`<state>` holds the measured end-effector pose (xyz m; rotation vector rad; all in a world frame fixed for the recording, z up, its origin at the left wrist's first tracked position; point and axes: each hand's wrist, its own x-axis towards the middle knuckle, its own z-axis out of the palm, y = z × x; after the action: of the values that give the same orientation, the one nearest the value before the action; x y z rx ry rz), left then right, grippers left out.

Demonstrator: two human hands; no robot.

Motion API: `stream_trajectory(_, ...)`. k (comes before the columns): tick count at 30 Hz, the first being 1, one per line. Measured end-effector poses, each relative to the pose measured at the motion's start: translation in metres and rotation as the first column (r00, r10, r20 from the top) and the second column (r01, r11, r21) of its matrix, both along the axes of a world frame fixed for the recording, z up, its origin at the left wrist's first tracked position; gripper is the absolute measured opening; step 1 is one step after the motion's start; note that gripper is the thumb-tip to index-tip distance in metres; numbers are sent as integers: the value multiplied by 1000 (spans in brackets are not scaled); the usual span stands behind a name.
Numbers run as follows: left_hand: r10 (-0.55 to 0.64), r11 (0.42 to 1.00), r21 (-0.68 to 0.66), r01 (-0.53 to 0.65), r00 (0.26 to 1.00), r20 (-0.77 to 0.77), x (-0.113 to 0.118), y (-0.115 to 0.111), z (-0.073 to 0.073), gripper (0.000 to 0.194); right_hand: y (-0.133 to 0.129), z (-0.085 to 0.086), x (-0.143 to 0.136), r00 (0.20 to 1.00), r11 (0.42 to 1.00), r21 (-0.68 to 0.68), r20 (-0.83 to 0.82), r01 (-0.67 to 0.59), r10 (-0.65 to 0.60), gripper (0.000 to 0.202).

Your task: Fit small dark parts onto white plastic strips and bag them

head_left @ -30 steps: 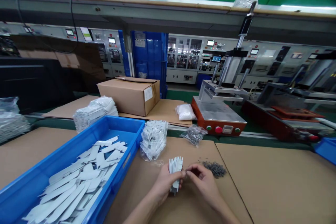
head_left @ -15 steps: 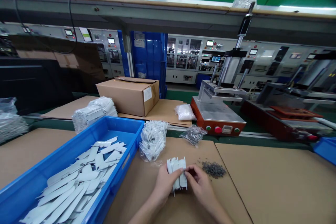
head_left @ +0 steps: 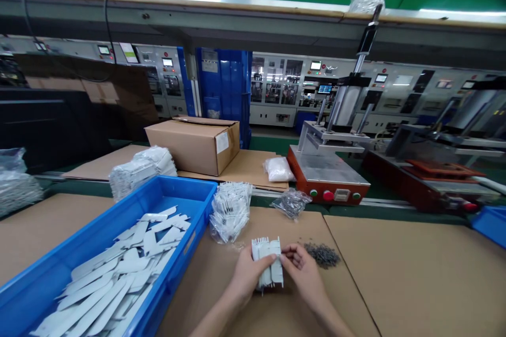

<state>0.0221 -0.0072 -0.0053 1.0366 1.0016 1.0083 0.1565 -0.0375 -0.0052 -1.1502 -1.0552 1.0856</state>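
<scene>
"White plastic parts [head_left: 270,263]: where are they being held?"

"Just above the near edge of the cardboard-covered desk [head_left: 415,274], in a side-by-side bundle. They are gripped firmly by the left hand [head_left: 245,274], with its thumb laid across the front."

"And how is the right hand [head_left: 303,274] placed?"

"Its fingers are curled, and its fingertips are brought to the right edge of the bundle. Whether a small piece is pinched there cannot be told."

"What is set out around the hands?"

"On the left, a long blue tray [head_left: 174,198] is partly filled with loose pale flat pieces [head_left: 118,279]. To the right of the right hand, a pile of small grey bits [head_left: 324,256] is spread on the cardboard."

"And a little farther off?"

"An opened bag of white parts [head_left: 231,210] is stood against the tray's right side. A clear bag of dark bits [head_left: 291,203] is seen in front of a red-based press [head_left: 330,171]. A white packet [head_left: 279,168] and a cardboard box [head_left: 190,145] are placed on flat cardboard behind."

"The background?"

"A blue cabinet [head_left: 227,89] is seen behind the box, and the far side is lined with pale machines [head_left: 272,113]."
</scene>
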Motion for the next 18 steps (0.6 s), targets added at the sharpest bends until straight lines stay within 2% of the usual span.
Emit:
stream_trajectory(2,25,1000,-4,-25,1000,6,0,0,0,32,0,2,2,1000,999,-21,-8,-26,26,22)
stream_trajectory(4,56,998,-4,-56,998,-4,-1,2,1,31,0,3,4,995,993,-48,5,-104,104,23)
stream_trajectory(8,110,994,18,-110,993,-38,-4,4,3,31,-2,2,5,974,978,-55,88,-204,208,25)
stream_trajectory(13,122,992,23,-120,990,-66,-5,3,5,29,-5,0,1,958,990,-6,250,-140,137,25)
stream_trajectory(16,66,998,-3,-66,997,26,-4,1,5,29,-9,0,-1,932,994,74,359,-83,51,23)
stream_trajectory(18,22,1000,-25,-19,996,90,-3,-1,6,30,-11,2,-2,926,992,98,375,-80,38,22)
